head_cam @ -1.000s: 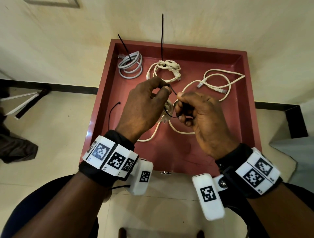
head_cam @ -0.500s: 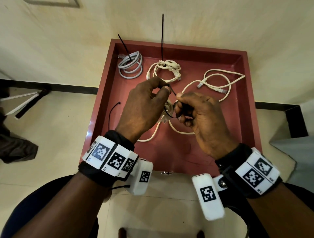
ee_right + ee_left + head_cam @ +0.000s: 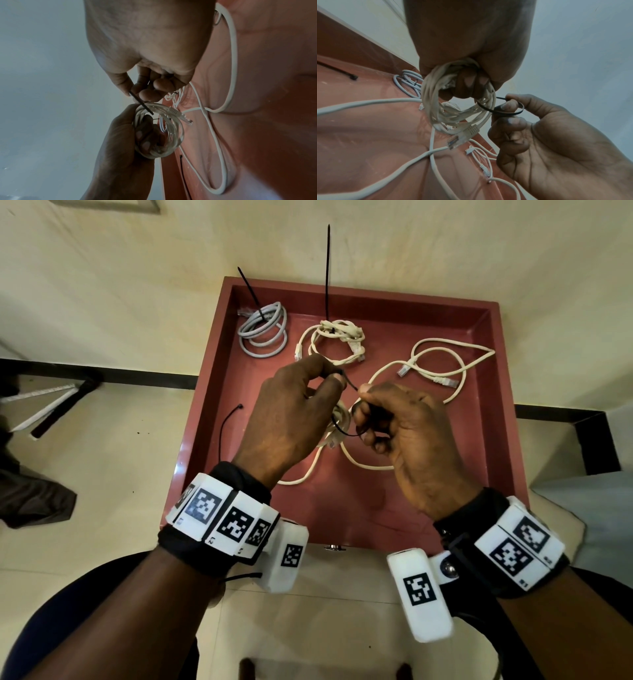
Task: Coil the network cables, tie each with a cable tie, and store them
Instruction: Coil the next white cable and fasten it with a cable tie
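Note:
Above the red tray (image 3: 219,364), my left hand (image 3: 294,412) grips a small coil of white network cable (image 3: 453,108), fingers curled through the loops. A black cable tie (image 3: 503,113) is looped round the coil. My right hand (image 3: 404,426) pinches that tie between thumb and fingers (image 3: 510,105); its free end (image 3: 140,104) sticks out toward the left thumb. The coil (image 3: 161,132) shows clearly in the right wrist view, with one plug (image 3: 181,116) hanging off it.
In the tray lie a tied grey coil (image 3: 265,335), a tied white coil (image 3: 334,337) with its long tie tail upright, a loose white cable (image 3: 442,368), and a spare black tie (image 3: 226,422) at the left wall. Tiled floor surrounds the tray.
Barely any movement. Both hands stay together over the tray, working the black tie round the coil.

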